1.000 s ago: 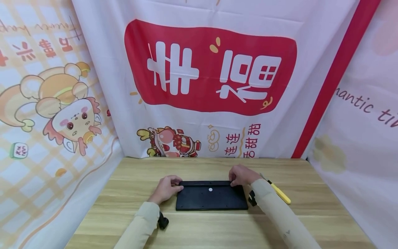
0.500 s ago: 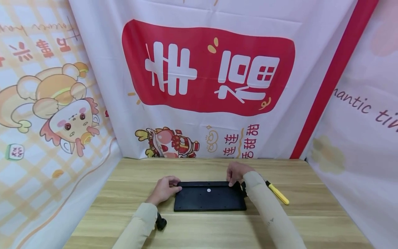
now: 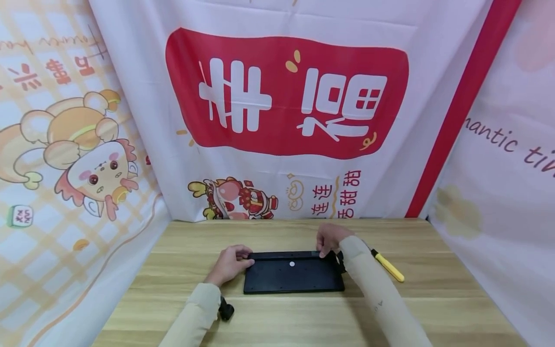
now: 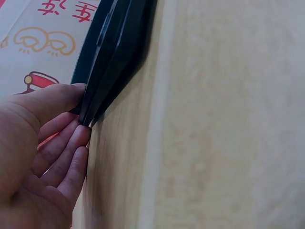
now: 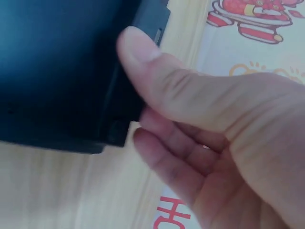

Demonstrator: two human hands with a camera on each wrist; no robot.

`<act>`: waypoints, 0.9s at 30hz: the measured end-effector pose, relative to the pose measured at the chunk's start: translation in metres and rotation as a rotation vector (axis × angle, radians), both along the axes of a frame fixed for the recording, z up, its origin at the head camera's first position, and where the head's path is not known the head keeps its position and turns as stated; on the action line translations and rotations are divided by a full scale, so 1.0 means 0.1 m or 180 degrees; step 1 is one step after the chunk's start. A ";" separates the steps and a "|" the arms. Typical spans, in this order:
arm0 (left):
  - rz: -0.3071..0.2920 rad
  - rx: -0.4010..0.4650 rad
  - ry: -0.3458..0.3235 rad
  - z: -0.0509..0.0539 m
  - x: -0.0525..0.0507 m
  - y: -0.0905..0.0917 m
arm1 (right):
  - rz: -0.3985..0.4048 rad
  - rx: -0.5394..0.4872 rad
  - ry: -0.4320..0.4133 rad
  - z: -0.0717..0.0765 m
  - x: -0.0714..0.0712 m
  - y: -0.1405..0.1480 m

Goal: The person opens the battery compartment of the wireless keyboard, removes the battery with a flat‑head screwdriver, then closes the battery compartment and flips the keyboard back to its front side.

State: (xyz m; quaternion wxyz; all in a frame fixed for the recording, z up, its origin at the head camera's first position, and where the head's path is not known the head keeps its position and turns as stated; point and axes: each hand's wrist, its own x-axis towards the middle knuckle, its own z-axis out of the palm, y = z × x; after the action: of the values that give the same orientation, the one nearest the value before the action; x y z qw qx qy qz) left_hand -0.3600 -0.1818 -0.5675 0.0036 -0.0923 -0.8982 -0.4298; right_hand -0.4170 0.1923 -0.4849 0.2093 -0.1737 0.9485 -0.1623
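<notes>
A thin black keyboard (image 3: 295,279) appears to lie underside up on the wooden table, a raised bar along its far edge and a small white round sticker near the middle. My left hand (image 3: 230,264) pinches its far left corner, thumb on top and fingers at the edge below, as the left wrist view shows. At the right end of the bar, my right hand (image 3: 331,238) grips the keyboard with the thumb pressed on the bar. A narrow slot (image 5: 158,36) shows beside that thumb in the right wrist view. The fingers behind the bar are partly hidden.
To the right lies a tool with a yellow handle (image 3: 390,268) and black collar; my right sleeve (image 3: 373,284) partly covers its thin shaft. Printed cloths (image 3: 286,193) hang behind the wooden table (image 3: 277,320) and at both sides.
My right hand has shifted slightly left along the bar, its wrist turning inward. A small lighter patch now shows on the bar beside the right thumb. The left hand keeps its hold.
</notes>
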 end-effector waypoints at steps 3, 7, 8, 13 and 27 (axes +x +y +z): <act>0.0032 0.0022 -0.0020 0.00 0.00 0.00 | 0.0077 -0.0187 0.0205 -0.05 0.05 0.06; 0.0054 0.0033 0.0016 0.01 0.00 0.00 | 0.0266 -0.0568 0.0433 -0.11 0.11 0.14; 0.0050 0.0030 0.0027 0.02 0.00 0.01 | 0.0326 -0.0634 0.0491 -0.12 0.12 0.15; 0.0021 0.0048 0.0024 0.03 0.00 0.03 | 0.0558 -0.0747 0.0712 -0.18 0.18 0.24; 0.0011 0.0086 0.0081 -0.04 0.00 0.03 | 0.0602 -0.0811 0.0975 -0.27 0.28 0.40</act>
State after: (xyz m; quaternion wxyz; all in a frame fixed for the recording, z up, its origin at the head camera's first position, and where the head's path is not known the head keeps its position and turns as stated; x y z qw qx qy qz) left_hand -0.3598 -0.1790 -0.5715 0.0170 -0.0961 -0.8923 -0.4407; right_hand -0.3892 0.2323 -0.5123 0.0534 -0.3096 0.9205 -0.2323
